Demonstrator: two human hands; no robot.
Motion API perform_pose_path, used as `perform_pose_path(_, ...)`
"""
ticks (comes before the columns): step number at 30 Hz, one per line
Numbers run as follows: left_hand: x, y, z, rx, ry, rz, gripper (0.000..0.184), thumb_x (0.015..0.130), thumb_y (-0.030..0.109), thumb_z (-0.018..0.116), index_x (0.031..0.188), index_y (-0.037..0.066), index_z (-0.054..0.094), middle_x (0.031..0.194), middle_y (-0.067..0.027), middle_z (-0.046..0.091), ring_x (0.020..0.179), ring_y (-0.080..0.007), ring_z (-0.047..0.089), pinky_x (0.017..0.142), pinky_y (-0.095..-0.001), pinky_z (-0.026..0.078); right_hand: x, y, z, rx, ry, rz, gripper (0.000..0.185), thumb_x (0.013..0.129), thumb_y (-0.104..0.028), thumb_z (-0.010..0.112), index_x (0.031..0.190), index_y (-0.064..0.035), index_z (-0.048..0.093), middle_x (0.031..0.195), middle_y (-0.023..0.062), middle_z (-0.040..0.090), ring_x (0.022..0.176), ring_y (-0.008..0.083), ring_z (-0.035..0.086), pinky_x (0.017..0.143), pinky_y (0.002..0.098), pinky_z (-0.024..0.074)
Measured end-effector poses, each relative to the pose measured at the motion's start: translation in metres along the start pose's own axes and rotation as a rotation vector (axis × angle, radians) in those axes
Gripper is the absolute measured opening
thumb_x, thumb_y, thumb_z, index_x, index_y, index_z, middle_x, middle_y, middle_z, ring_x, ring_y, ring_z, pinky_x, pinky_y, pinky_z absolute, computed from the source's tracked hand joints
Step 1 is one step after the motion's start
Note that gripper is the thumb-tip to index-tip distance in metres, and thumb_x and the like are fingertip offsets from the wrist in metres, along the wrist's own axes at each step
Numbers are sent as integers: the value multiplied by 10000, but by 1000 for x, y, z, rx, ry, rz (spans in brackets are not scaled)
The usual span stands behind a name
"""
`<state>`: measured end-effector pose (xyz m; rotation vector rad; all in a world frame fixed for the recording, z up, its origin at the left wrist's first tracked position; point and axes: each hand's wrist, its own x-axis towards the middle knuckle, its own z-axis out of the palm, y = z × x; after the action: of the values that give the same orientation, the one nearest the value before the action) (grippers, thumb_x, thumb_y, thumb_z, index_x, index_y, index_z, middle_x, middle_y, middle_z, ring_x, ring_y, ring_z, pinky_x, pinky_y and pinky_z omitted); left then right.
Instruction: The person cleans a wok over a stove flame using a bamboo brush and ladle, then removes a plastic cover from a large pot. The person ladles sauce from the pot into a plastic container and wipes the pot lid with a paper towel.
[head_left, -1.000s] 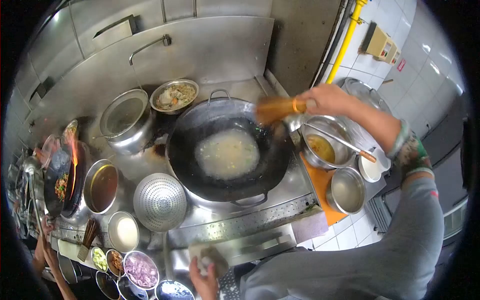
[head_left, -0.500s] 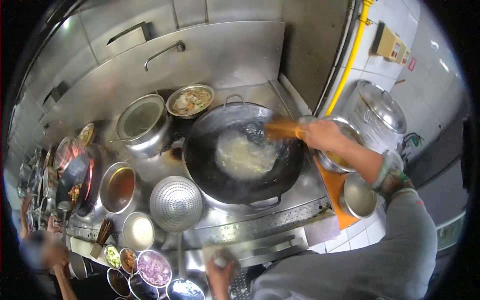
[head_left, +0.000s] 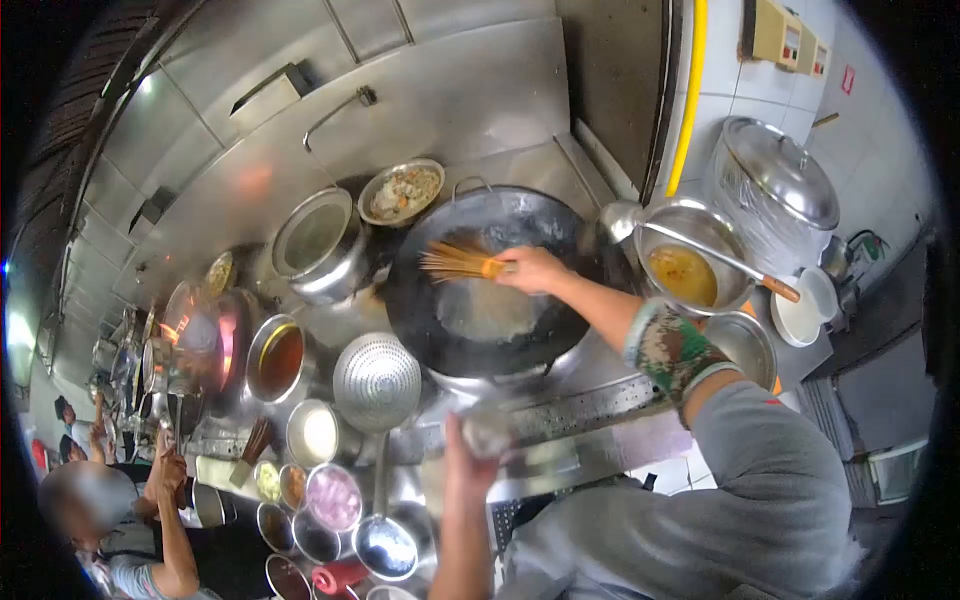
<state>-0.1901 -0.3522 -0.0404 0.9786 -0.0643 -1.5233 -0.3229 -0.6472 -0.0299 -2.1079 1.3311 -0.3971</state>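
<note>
A bundled stick brush [head_left: 462, 262] is gripped by my right hand [head_left: 530, 270], with its bristles over the left inner side of the large black wok [head_left: 440, 345]. Cloudy liquid [head_left: 490, 312] lies in the bottom of the wok. My left hand [head_left: 468, 455] is low in front of the stove, closed around a pale, blurred thing [head_left: 487, 435] that I cannot make out. Left of that hand is a perforated metal strainer [head_left: 377, 380] with its handle pointing down.
Right of the wok are a bowl of yellow liquid [head_left: 682, 276], a ladle [head_left: 700, 256] and a lidded pot [head_left: 780, 175]. Ingredient bowls [head_left: 333, 497] stand at the front left. A co-worker [head_left: 165, 530] stands further left, by a flaming wok [head_left: 195, 335].
My right hand and the brush have swept from the wok's right side to its left. My left hand has risen. The view has shifted, showing more of the co-worker.
</note>
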Motion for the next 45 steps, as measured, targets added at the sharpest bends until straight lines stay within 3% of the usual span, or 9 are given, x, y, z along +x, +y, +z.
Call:
perform_pose_path(4,52,0,36,80,-61,-132,473,959,508,395,1029,64,542,897,-117,629,807,-255,622,642,-385,498,-53,-47,-16,1,-371,-56,503,765,-391,668,1232,-222,590,978,152,676,870,298,663,760,401,520)
perform_pose_path(6,64,-3,40,103,-10,-131,411,961,451,428,1032,63,542,880,-110,624,793,-253,624,634,-385,502,-86,-39,-44,-339,-255,-385,460,782,-349,641,1219,-212,599,926,156,682,838,317,663,768,426,519)
perform_pose_path(11,38,1,61,36,28,-95,255,953,271,476,1042,41,540,881,-101,612,801,-268,621,696,-412,515,-141,-50,-115,-408,-219,-270,278,762,-167,556,1008,-172,686,936,127,689,888,315,657,772,448,511)
perform_pose_path(15,82,-1,32,81,-15,-232,310,952,225,439,1164,11,507,1074,-169,600,982,-314,595,905,-478,483,-149,-22,-100,-445,-321,-278,278,762,-169,560,1012,-168,682,941,127,687,897,310,655,770,443,512)
perform_pose_path(19,71,-13,36,65,26,-42,326,910,156,393,1067,-93,532,1019,-206,602,880,-327,605,827,-439,521,-136,-21,-131,-627,-262,-150,382,773,-189,577,1149,-199,642,994,145,676,937,306,645,806,430,506)
perform_pose_path(24,46,-25,-6,-29,-166,-47,418,952,238,332,1112,-93,530,1040,-214,595,892,-299,597,768,-395,511,-195,-11,-201,-270,52,-220,439,785,-310,677,1200,-178,617,1101,148,644,1041,318,595,906,409,458)
perform_pose_path(28,46,2,6,-130,-15,5,173,809,165,553,941,54,530,1018,-158,587,955,-319,578,806,-471,487,-223,-3,-217,-114,183,-261,461,801,-285,678,1226,-128,598,1127,156,636,1065,324,587,932,380,444)
perform_pose_path(36,88,86,-12,-92,-73,76,194,824,161,503,957,23,531,996,-161,597,923,-323,588,814,-451,499,-296,14,-186,350,365,106,476,794,-156,689,1249,-68,582,997,39,634,682,48,497,600,214,454)
perform_pose_path(45,123,213,-22,50,106,498,115,862,101,488,943,24,511,881,-114,585,800,-265,608,713,-443,524,-338,50,-72,509,429,192,478,776,-77,722,1233,-46,588,929,31,615,679,56,525,565,223,456)
